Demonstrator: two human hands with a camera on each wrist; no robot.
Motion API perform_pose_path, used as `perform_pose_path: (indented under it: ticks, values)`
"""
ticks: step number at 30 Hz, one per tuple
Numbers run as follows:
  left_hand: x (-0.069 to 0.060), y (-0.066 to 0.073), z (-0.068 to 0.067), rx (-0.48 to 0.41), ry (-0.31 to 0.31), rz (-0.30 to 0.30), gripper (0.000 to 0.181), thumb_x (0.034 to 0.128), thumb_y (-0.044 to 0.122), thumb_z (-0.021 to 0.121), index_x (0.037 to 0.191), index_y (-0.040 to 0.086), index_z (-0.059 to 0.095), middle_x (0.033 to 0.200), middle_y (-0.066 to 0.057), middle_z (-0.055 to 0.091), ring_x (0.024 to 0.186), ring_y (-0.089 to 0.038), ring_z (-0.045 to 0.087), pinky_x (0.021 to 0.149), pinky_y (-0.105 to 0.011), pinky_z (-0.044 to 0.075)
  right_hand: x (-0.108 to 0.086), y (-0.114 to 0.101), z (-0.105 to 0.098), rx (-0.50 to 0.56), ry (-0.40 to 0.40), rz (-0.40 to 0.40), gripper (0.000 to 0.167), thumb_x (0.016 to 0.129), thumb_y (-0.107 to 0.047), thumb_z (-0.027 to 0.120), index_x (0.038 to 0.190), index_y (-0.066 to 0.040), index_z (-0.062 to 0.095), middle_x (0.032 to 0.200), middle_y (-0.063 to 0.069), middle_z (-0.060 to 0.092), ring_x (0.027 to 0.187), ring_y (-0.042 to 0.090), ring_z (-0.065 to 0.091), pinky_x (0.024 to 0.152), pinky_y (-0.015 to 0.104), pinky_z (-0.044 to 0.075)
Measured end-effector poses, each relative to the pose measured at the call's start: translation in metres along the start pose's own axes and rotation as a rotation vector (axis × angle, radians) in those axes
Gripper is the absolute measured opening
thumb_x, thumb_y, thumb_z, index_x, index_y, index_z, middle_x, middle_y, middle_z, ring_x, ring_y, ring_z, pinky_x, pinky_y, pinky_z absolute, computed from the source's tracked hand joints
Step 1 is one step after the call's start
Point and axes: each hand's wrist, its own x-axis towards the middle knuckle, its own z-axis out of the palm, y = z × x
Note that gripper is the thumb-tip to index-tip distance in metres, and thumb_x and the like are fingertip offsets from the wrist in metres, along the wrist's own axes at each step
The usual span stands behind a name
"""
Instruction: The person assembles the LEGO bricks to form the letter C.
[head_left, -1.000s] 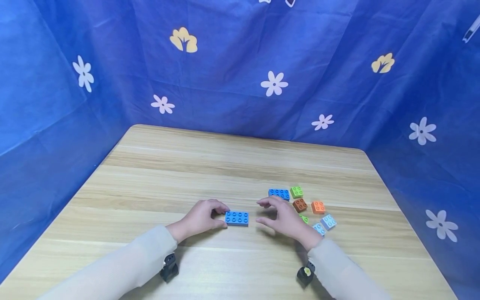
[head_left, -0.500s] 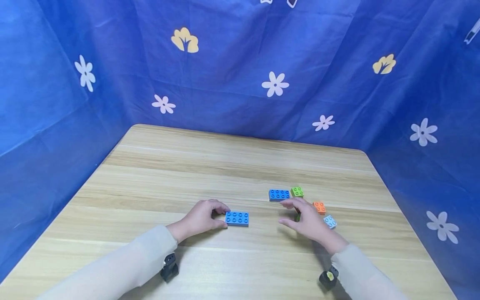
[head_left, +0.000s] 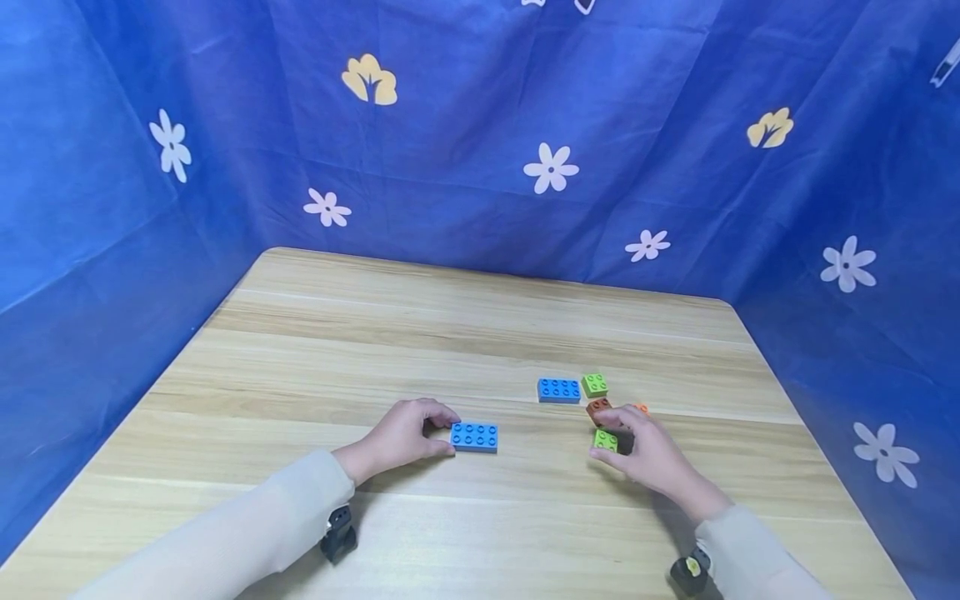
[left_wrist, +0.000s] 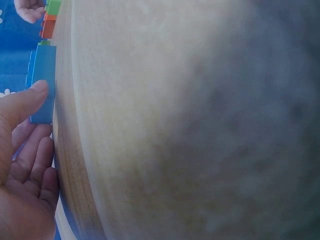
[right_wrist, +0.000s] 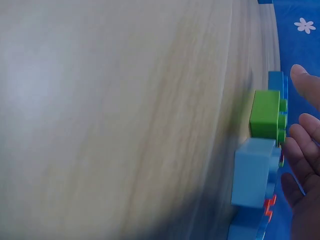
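Note:
The left hand pinches the left end of a blue eight-stud brick lying on the table. In the left wrist view, the thumb of that hand rests against the side of the blue brick. Over the small bricks on the right, the right hand holds nothing, its thumb and fingers apart around a green brick and beside a brown brick. The right wrist view has the right hand beside the green brick and a light blue brick.
A second blue eight-stud brick and another green brick lie behind the brown one. Part of an orange brick shows past the right hand. Blue patterned cloth surrounds the wooden table at the back and sides.
The right hand has moved rightward from near the held blue brick to the small bricks, uncovering the rear blue brick and covering the light blue ones. The left hand has stayed in place.

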Motion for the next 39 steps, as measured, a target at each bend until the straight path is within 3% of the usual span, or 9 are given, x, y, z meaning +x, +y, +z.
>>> perform_pose_path:
  ticks: [9,21,26,39]
  values:
    - [-0.001,-0.001,-0.001,0.002,-0.004,0.014,0.035,0.0696,0.013,0.084,0.101,0.006,0.069,0.09,0.004,0.066,0.084,-0.016,0.06,0.079,-0.032,0.051,-0.008,0.006,-0.003,-0.089,-0.018,0.011,0.054,0.07,-0.034,0.084,0.113,-0.009,0.065,0.107,0.003,0.066,0.102,0.026,0.06,0.096,0.052,0.042]
    - [-0.001,0.0,0.0,0.002,0.006,0.01,0.035,0.0689,0.013,0.084,0.1,0.006,0.07,0.09,0.005,0.066,0.083,-0.015,0.061,0.078,-0.031,0.051,-0.011,0.013,0.003,-0.133,-0.013,-0.001,0.046,0.07,-0.029,0.085,0.108,-0.01,0.067,0.103,0.0,0.065,0.091,0.016,0.059,0.081,0.042,0.051]
    - [-0.001,0.0,0.0,0.005,0.005,0.009,0.035,0.0691,0.013,0.084,0.101,0.006,0.07,0.09,0.005,0.066,0.083,-0.014,0.06,0.079,-0.031,0.051,-0.01,0.014,0.004,-0.132,-0.022,0.008,0.045,0.07,-0.026,0.085,0.108,-0.011,0.067,0.105,0.002,0.065,0.093,0.018,0.06,0.082,0.041,0.051]
    - [-0.001,0.001,0.0,0.014,0.009,0.013,0.036,0.0689,0.013,0.084,0.101,0.006,0.07,0.089,0.004,0.066,0.083,-0.014,0.06,0.078,-0.031,0.05,0.006,-0.004,0.006,-0.125,-0.018,-0.001,0.045,0.072,-0.029,0.084,0.11,-0.014,0.066,0.097,-0.01,0.062,0.09,0.013,0.061,0.083,0.04,0.051]
